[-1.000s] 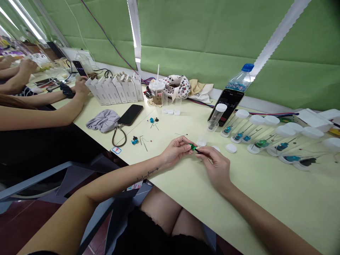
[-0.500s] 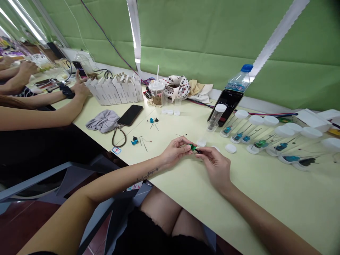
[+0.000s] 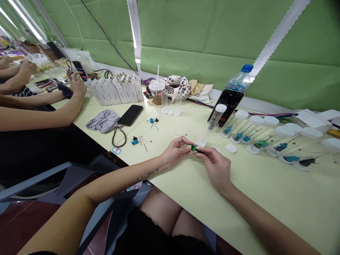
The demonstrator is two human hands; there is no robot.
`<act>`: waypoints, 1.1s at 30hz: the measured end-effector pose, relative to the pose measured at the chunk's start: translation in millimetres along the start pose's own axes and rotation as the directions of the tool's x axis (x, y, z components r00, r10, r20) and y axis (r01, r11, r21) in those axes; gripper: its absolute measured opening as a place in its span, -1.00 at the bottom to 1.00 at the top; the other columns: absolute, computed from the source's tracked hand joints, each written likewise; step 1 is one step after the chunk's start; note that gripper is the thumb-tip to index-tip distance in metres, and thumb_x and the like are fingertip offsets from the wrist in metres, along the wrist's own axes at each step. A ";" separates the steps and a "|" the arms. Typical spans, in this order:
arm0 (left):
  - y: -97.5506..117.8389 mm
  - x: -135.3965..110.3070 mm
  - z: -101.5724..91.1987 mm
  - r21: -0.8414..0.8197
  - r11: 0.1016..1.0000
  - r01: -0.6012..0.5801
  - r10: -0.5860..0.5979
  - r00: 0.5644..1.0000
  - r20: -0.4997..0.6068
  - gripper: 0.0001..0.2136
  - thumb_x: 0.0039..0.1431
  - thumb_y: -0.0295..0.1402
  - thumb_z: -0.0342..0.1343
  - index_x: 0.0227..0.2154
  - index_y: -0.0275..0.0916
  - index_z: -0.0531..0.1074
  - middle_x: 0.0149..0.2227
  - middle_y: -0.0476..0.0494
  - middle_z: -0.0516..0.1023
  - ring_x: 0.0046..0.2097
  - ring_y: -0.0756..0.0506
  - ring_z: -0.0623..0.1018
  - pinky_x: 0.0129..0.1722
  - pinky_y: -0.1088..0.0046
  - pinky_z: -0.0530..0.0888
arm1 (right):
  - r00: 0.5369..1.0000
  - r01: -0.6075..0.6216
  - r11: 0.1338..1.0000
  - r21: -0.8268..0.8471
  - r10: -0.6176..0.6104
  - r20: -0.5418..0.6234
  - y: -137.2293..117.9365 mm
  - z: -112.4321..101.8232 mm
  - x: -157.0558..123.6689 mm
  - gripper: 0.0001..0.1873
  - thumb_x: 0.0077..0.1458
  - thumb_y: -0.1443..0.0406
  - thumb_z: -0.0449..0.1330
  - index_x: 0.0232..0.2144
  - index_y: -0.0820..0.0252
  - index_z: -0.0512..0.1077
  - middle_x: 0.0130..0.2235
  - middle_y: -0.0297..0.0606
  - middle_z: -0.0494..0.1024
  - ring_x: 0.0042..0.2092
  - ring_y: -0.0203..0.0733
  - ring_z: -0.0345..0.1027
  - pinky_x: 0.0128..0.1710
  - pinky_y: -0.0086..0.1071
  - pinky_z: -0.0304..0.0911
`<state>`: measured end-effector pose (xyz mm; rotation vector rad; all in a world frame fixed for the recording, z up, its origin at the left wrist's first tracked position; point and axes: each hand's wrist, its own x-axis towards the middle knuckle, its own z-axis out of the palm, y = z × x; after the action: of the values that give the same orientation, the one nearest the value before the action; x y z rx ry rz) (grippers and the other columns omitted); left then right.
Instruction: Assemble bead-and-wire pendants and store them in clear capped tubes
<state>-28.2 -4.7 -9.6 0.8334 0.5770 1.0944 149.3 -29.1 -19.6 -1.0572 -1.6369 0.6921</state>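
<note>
My left hand [image 3: 177, 151] pinches a small green part [image 3: 192, 147] over the table. My right hand [image 3: 216, 164] closes its fingertips on a small black piece [image 3: 197, 151] that meets the green part; its exact kind is too small to make out. Just beyond my hands lie a thin metal pin [image 3: 181, 135] and white round caps, one of them a flat cap [image 3: 231, 148]. To the left are a small blue-and-black part [image 3: 134, 141] and bent hex keys [image 3: 143, 143], with a second blue part [image 3: 151, 120] farther back.
Clear tubes with white caps [image 3: 284, 132] stand in a row at the right, parts inside. A phone [image 3: 225, 106] showing a timer leans on a water bottle [image 3: 240, 78]. White boxes [image 3: 114, 90], a lidded cup [image 3: 156, 92] and a dark phone [image 3: 130, 115] sit behind. A co-worker's hand [image 3: 77, 84] is at left.
My hands hold nearly the same pose around the green part. At the left, the co-worker's hand has shifted slightly and its fingers have lifted near a phone.
</note>
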 end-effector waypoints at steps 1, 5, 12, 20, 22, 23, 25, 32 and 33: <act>0.4 -0.1 0.5 0.001 1.000 0.000 0.000 1.000 -0.001 -0.71 -0.08 -0.34 0.37 -0.35 -0.34 0.41 -0.25 -0.16 0.56 -0.37 0.07 0.49 -0.25 0.45 0.37 | 1.000 -0.003 1.000 -0.001 0.003 0.000 0.3 0.0 -0.1 -0.84 0.15 0.21 0.20 -0.22 0.11 0.49 -0.24 -0.26 0.61 -0.27 -0.17 0.54 -0.16 -0.21 0.47; 1.4 -0.7 2.0 0.000 1.000 -0.002 0.002 1.000 -0.004 -0.72 -0.08 -0.35 0.37 -0.36 -0.34 0.42 -0.26 -0.15 0.57 -0.37 0.07 0.48 -0.25 0.45 0.37 | 1.000 -0.014 1.000 0.008 0.014 -0.002 0.9 0.1 -0.2 -0.84 0.14 0.22 0.21 -0.22 0.11 0.49 -0.24 -0.26 0.61 -0.27 -0.17 0.54 -0.16 -0.21 0.48; 0.5 -1.0 1.7 -0.006 1.000 -0.007 0.007 1.000 -0.002 -0.72 -0.08 -0.36 0.37 -0.35 -0.35 0.42 -0.25 -0.17 0.57 -0.38 0.07 0.49 -0.25 0.45 0.37 | 1.000 0.002 1.000 0.025 -0.002 -0.020 0.0 1.3 -0.9 -0.84 0.14 0.24 0.21 -0.21 0.10 0.48 -0.24 -0.27 0.61 -0.28 -0.18 0.54 -0.19 -0.24 0.49; -0.2 -0.4 0.8 0.028 0.999 -0.018 0.018 1.000 0.006 -0.71 -0.09 -0.33 0.37 -0.34 -0.35 0.44 -0.22 -0.20 0.58 -0.34 0.03 0.51 -0.19 0.40 0.39 | 0.997 -0.075 0.992 0.102 0.076 -0.010 1.3 1.5 -0.4 -0.83 0.15 0.22 0.20 -0.20 0.11 0.45 -0.22 -0.24 0.61 -0.26 -0.15 0.55 -0.18 -0.22 0.49; -0.2 -0.4 0.8 0.035 0.999 -0.015 0.015 1.000 0.002 -0.69 -0.11 -0.32 0.38 -0.34 -0.36 0.45 -0.22 -0.21 0.58 -0.32 0.02 0.52 -0.18 0.40 0.39 | 0.997 -0.082 0.992 0.098 0.083 -0.008 1.8 1.5 0.1 -0.83 0.16 0.22 0.20 -0.19 0.11 0.45 -0.22 -0.24 0.60 -0.26 -0.15 0.55 -0.18 -0.21 0.49; -0.1 -0.4 0.8 0.038 0.999 -0.013 0.013 1.000 -0.001 -0.69 -0.11 -0.32 0.38 -0.34 -0.36 0.45 -0.22 -0.21 0.58 -0.32 0.02 0.52 -0.18 0.40 0.39 | 0.997 -0.081 0.993 0.091 0.082 -0.006 2.2 1.4 0.4 -0.83 0.16 0.22 0.19 -0.19 0.11 0.45 -0.22 -0.24 0.60 -0.26 -0.15 0.55 -0.18 -0.22 0.49; -0.2 -0.2 0.6 0.044 0.999 -0.012 0.012 1.000 -0.002 -0.68 -0.12 -0.31 0.39 -0.33 -0.36 0.45 -0.23 -0.21 0.58 -0.32 0.02 0.51 -0.18 0.40 0.39 | 0.997 -0.073 0.995 0.071 0.074 -0.002 2.8 1.1 1.0 -0.83 0.17 0.22 0.18 -0.19 0.11 0.46 -0.23 -0.25 0.60 -0.27 -0.15 0.55 -0.20 -0.22 0.49; -2.6 1.7 -2.6 0.041 0.999 -0.005 0.006 1.000 -0.005 -0.68 -0.11 -0.33 0.39 -0.30 -0.36 0.46 -0.28 -0.18 0.59 -0.31 0.01 0.53 -0.19 0.42 0.41 | 1.000 -0.013 1.000 -0.020 0.013 0.004 2.8 -1.1 0.6 -0.80 0.21 0.23 0.13 -0.14 0.12 0.47 -0.29 -0.26 0.61 -0.29 -0.15 0.55 -0.22 -0.22 0.48; -2.9 1.8 -2.9 0.037 0.999 -0.004 0.004 1.000 -0.008 -0.67 -0.12 -0.34 0.39 -0.30 -0.36 0.46 -0.28 -0.18 0.59 -0.30 0.00 0.53 -0.19 0.42 0.41 | 1.000 -0.003 0.999 -0.032 0.003 0.006 2.4 -1.2 0.5 -0.79 0.22 0.24 0.11 -0.13 0.11 0.47 -0.29 -0.26 0.61 -0.29 -0.15 0.54 -0.22 -0.22 0.47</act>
<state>-28.2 -2.7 -13.6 0.8629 0.6037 1.0941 151.2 -27.6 -21.0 -1.0821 -1.6567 0.6737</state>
